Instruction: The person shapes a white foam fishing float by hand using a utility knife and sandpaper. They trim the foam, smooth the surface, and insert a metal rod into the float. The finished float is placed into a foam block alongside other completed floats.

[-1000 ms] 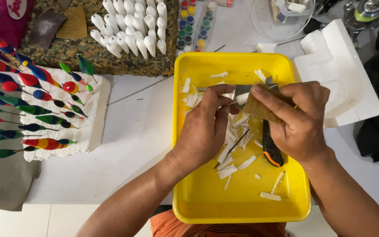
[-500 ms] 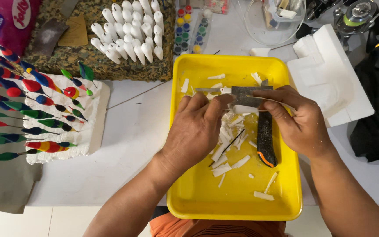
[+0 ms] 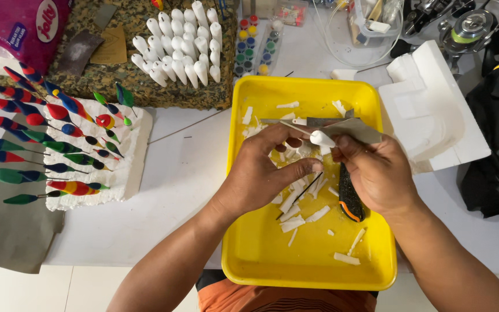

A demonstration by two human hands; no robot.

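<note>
Over a yellow tray, my left hand pinches a small white foam float body at its tip. My right hand holds a piece of grey-brown sandpaper against that foam piece. In the tray under my hands lie several white foam shavings, a thin dark rod and a black utility knife with an orange end.
At the left, a white foam block holds several painted fishing floats. Rows of white unpainted float bodies stand on a camouflage cloth. Small paint pots sit behind the tray. A shaped white foam piece lies at the right.
The camera has shifted a little. My hands have turned the white foam piece so its rounded end shows between my fingers, with the sandpaper still against it.
</note>
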